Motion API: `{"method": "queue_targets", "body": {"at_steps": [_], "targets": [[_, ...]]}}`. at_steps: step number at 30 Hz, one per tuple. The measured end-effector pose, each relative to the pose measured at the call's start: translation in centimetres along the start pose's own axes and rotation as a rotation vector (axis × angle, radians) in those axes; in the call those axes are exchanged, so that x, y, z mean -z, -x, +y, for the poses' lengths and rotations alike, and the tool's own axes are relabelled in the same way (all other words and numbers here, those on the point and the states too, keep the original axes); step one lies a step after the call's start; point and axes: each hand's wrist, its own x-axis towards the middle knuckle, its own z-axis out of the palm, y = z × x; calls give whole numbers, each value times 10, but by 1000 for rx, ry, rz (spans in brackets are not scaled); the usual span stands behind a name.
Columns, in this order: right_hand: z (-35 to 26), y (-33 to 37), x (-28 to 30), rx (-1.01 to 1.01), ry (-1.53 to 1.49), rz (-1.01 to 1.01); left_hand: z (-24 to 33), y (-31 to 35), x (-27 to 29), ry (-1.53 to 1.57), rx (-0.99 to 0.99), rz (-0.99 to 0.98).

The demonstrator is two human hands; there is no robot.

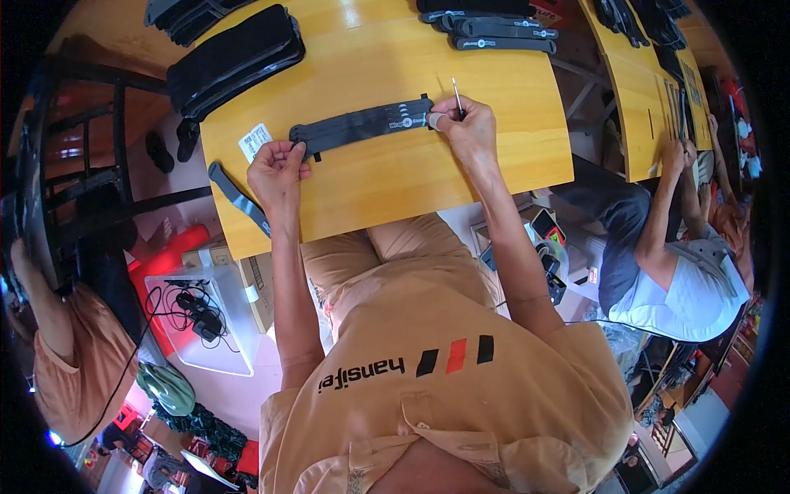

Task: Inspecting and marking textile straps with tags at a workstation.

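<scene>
A flat black strap (354, 126) with rounded ends and light printing lies across the wooden table in front of me. At its left end, my left hand (280, 165) pinches the edge between thumb and fingers. My right hand (467, 128) is closed at the other end, its fingertips on the strap. A slim pointed tool (455, 92) with a metal tip and dark handle sticks up out of that same hand; its lower part is hidden. Small dark tabs show at both ends of the strap. One finger of my right hand wears a pale wrap.
Black folded pieces (239, 62) are piled at the far left of the table (370, 206). Stacked straps (504, 37) lie far right. A white label (254, 142) and another strap (239, 198) sit near the left edge. A co-worker (683, 280) works at another table on the right.
</scene>
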Motion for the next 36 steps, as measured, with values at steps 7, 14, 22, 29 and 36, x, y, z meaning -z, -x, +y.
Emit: {"method": "queue_targets", "body": {"at_steps": [7,14,22,29,36], "targets": [[-5,3,0,-14,-2,-3,3,3,0,-21,-4,21],[-2,1,1,-29,-6,4,8,5,-7,-86,22,40],[2,-1,-1,-10,-4,-2,3,2,-3,-83,-28,57],[-1,1,0,-33,46,4,7,3,-4,-137,-13,69],[-4,2,0,9,87,23,8,4,-6,-142,-23,64]]}}
